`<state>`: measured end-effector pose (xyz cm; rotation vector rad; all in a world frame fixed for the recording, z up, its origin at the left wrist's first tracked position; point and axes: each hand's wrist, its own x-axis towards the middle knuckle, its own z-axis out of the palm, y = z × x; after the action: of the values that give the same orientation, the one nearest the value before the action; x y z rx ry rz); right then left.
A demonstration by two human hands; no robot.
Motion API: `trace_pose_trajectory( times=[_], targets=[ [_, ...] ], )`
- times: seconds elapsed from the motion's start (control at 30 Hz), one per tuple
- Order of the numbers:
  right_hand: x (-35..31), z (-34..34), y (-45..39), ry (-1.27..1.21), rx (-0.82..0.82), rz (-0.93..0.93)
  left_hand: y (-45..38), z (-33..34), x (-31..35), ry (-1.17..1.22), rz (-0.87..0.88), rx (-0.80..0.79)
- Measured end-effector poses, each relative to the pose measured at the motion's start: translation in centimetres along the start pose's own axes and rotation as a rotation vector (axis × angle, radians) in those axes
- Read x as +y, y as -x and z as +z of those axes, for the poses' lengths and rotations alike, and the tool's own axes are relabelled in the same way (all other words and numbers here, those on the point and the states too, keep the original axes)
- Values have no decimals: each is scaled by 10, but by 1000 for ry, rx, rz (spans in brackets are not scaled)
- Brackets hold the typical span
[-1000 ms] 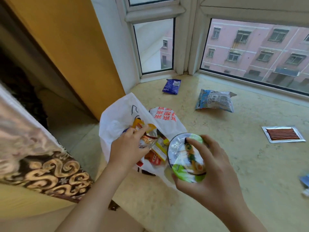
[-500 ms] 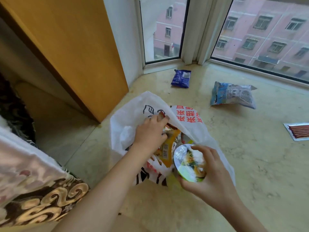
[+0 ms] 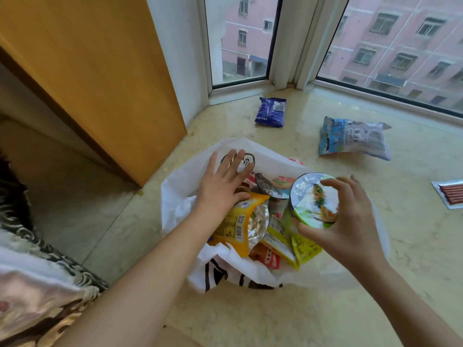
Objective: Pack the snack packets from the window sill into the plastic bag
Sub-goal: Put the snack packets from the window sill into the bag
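A white plastic bag (image 3: 180, 196) lies open on the marble sill, full of several snack packets, among them a yellow one (image 3: 238, 221). My left hand (image 3: 223, 186) presses flat, fingers spread, against the bag's far wall inside the mouth. My right hand (image 3: 345, 221) grips a green-and-white cup snack (image 3: 313, 199) by its rim, over the right side of the bag's mouth. Loose on the sill are a dark blue packet (image 3: 271, 112), a light blue packet (image 3: 353, 139) and a flat sausage pack (image 3: 451, 194) at the right edge.
An orange wooden panel (image 3: 100, 78) stands left of the bag. Window frames (image 3: 288, 46) close off the sill at the back. A patterned cloth (image 3: 37, 284) lies at the lower left, beside a lower ledge.
My left hand let go of the bag's edge and now spreads flat on its inner wall, so the mouth is wider. The cup in my right hand has moved over the opening.
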<state>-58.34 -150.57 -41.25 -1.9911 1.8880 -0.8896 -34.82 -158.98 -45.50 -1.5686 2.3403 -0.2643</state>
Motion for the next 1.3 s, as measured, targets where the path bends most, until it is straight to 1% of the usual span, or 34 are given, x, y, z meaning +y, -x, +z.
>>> trace_pose_trajectory(
  times=[0.13,0.3,0.47,0.53,0.57,0.6,0.67,0.7,0.73,0.77,0.83,0.87,0.9,0.93,0.97,1.03,1.2,1.23,1.3],
  targets=[
    [7,0,-5,35,61,-12,4,4,-10,-89,-16,-11],
    [27,3,-22,64,47,-2,-4,-2,-35,-182,-125,-28],
    [37,1,-26,0,25,-26,0,-3,-41,-285,-92,39],
    [32,-1,-22,-30,10,-45,12,1,-47,-352,-79,113],
    [29,-2,-20,-50,2,-56,20,5,-51,-387,-71,177],
    [25,-3,-18,-74,-6,-67,28,8,-56,-395,-69,276],
    [18,-5,-15,-117,-31,-88,41,12,-64,-328,-60,513],
    [14,-6,-14,-131,-45,-101,46,13,-67,-282,-66,606],
    [10,-6,-14,-148,-57,-113,50,12,-68,-232,-88,669],
    [7,-6,-14,-173,-66,-124,51,10,-68,-161,-127,698],
    [-2,-6,-14,-240,-77,-149,52,3,-66,122,-254,606],
    [-7,-5,-15,-266,-80,-167,52,-3,-65,280,-330,517],
    [-12,-5,-16,-280,-83,-188,52,-7,-63,386,-400,426],
    [-16,-4,-18,-286,-89,-210,52,-11,-62,426,-454,347],
    [-20,-3,-20,-286,-93,-231,52,-12,-61,420,-477,308],
    [-26,-3,-25,-287,-80,-265,51,-14,-59,372,-440,313],
    [-46,-8,-33,-388,-22,-394,54,-31,-59,286,-259,370],
    [-52,-5,-34,-424,-29,-421,56,-35,-58,282,-213,366],
    [-59,10,-36,-471,-94,-445,59,-40,-56,306,-159,355]
  ],
)
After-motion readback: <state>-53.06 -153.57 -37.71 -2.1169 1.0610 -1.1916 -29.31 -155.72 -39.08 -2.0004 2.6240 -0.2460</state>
